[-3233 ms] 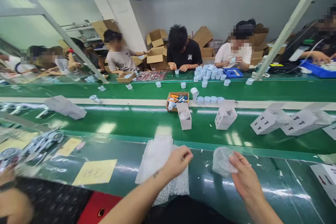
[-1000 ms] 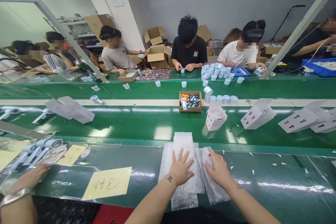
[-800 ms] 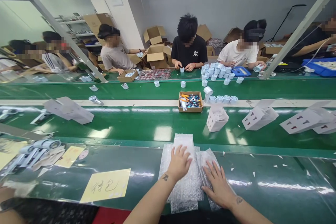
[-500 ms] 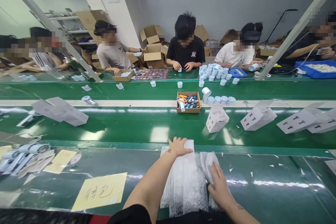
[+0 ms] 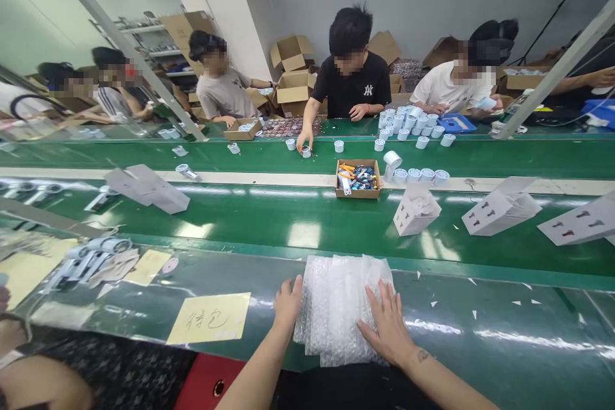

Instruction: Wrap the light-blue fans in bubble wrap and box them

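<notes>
A stack of bubble wrap bags (image 5: 331, 307) lies on the green bench right in front of me. Against its left edge rests my left hand (image 5: 289, 301), fingers stretched out and holding nothing. My right hand (image 5: 385, 323) lies flat on the stack's right side with the fingers spread. To the left on the bench is a yellow paper sheet (image 5: 210, 318) with handwriting on it.
Beyond the bench a green conveyor (image 5: 259, 221) carries white boxes (image 5: 417, 213). A carton of tools and parts (image 5: 358, 179) sits on the divider. White hair-dryer-like parts (image 5: 91, 262) lie at the left. Several co-workers sit opposite; another person's knee (image 5: 43, 384) shows lower left.
My left hand has come off the top of the stack to its left side. My right hand has flattened over the bags, now gathered closer together. A co-worker opposite has reached onto the belt.
</notes>
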`<state>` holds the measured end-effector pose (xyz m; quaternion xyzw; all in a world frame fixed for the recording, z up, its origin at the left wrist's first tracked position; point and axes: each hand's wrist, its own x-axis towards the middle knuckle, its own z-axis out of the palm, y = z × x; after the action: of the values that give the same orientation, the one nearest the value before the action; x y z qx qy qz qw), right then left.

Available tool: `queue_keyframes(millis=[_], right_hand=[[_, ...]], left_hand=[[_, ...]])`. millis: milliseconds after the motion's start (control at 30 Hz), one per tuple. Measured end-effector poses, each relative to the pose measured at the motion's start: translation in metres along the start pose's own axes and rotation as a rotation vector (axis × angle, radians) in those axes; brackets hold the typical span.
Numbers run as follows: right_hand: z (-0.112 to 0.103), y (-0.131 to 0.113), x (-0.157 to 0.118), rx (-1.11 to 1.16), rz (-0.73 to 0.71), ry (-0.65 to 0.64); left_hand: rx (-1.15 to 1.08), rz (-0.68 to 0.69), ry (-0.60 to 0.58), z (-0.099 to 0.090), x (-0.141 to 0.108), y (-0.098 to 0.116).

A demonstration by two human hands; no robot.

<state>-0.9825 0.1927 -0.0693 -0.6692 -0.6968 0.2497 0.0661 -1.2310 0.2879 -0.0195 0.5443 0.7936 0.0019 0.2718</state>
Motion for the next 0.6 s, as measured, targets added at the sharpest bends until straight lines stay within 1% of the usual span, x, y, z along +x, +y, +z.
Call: queue_keyframes(millis=[67, 100, 167, 200, 267, 333, 433, 500, 533, 567, 600], right_hand=[[0.006, -0.001, 0.0, 0.008, -0.003, -0.018], [0.008, -0.004, 0.001, 0.008, 0.003, -0.042], [0.01, -0.01, 0.004, -0.002, 0.02, -0.099], [0.009, -0.013, 0.006, -0.006, 0.029, -0.122], [0.003, -0.019, 0.008, 0.007, 0.05, -0.146], [-0.006, -0.021, 0.008, 0.054, 0.067, -0.134], [-0.019, -0.013, 0.004, 0.127, 0.07, -0.015], [-0.024, -0.001, 0.002, 0.124, 0.045, 0.078], [-0.025, 0.008, 0.002, 0.104, 0.015, 0.109], [-0.025, 0.018, 0.002, 0.077, -0.027, 0.128], [-0.024, 0.031, 0.002, 0.046, -0.078, 0.138]], left_hand=[[-0.035, -0.064, -0.046, 0.014, -0.01, -0.008], [-0.055, -0.065, -0.063, 0.023, -0.014, -0.006], [-0.094, -0.044, -0.077, 0.037, -0.021, 0.005], [-0.112, -0.038, -0.073, 0.041, -0.024, 0.011], [-0.147, -0.039, -0.043, 0.041, -0.028, 0.019], [-0.19, -0.032, -0.003, 0.032, -0.036, 0.018], [-0.28, -0.004, 0.015, 0.014, -0.059, 0.006], [-0.351, -0.016, 0.012, 0.001, -0.086, -0.002], [-0.389, -0.026, 0.011, -0.008, -0.103, -0.005], [-0.423, -0.025, -0.001, -0.019, -0.123, -0.007], [-0.449, -0.009, -0.028, -0.035, -0.147, -0.007]])
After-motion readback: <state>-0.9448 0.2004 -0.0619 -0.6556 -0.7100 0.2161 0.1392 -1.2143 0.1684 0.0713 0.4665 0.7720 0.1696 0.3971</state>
